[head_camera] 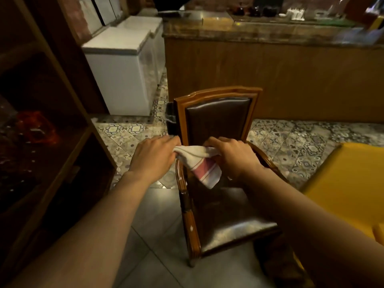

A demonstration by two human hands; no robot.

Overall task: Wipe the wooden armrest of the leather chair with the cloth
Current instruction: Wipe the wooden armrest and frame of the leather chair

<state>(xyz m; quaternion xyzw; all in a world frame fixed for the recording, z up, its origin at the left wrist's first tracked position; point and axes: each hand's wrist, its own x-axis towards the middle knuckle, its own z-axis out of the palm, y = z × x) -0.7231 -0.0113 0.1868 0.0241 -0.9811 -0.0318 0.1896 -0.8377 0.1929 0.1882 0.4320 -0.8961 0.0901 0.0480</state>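
Observation:
A dark leather chair (pixel 220 206) with a carved wooden frame stands in front of me, its back facing away. Its left wooden armrest (pixel 182 183) curves down toward me; the right armrest (pixel 268 161) is mostly hidden behind my right forearm. A white cloth with pink stripes (pixel 202 163) is stretched between both hands above the seat, one corner hanging down. My left hand (pixel 153 154) grips the cloth's left end just above the left armrest's rear. My right hand (pixel 230 154) clutches the other end near the chair back.
A dark wooden shelf unit (pixel 62 113) stands close on the left. White chest freezers (pixel 124 75) sit behind it. A long wooden counter (pixel 291 75) runs behind the chair. A yellow table surface (pixel 349 183) is at the right. Patterned and grey floor tiles surround the chair.

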